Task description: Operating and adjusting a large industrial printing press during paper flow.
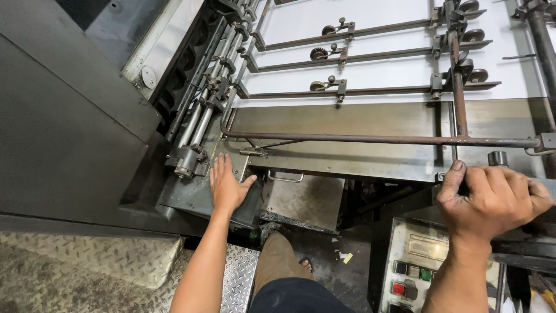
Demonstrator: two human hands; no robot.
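**While both hands are bracing on the press, the small handle is sitting just off the left fingertips**

While the person is leaning over the machine, the left hand (pixel 227 186) is lying flat on the dark grey steel ledge (pixel 185 197) at the machine's front, fingers released and spread, palm down, grasping nothing. Its fingertips are pointing toward twelve o'clock, and the thumb is reaching out toward two o'clock. From that thumb, the small bright metal pull handle (pixel 285 177) is lying at about two to three o'clock, near but apart from it, its long axis running nine to three across the worn steel plate. Above it, the long rusty brown rod (pixel 382 139) is running along the same axis.

Further right, the right hand (pixel 492 200) is curling over the dark edge of the machine frame (pixel 521 246), fingers clenched around it, just at six o'clock from a short black cylindrical knob (pixel 497 158). Below the wrist, the grey control panel with coloured square buttons (pixel 414 264) is sitting at about seven o'clock. The left hand is clearly the nearer one to the handle.
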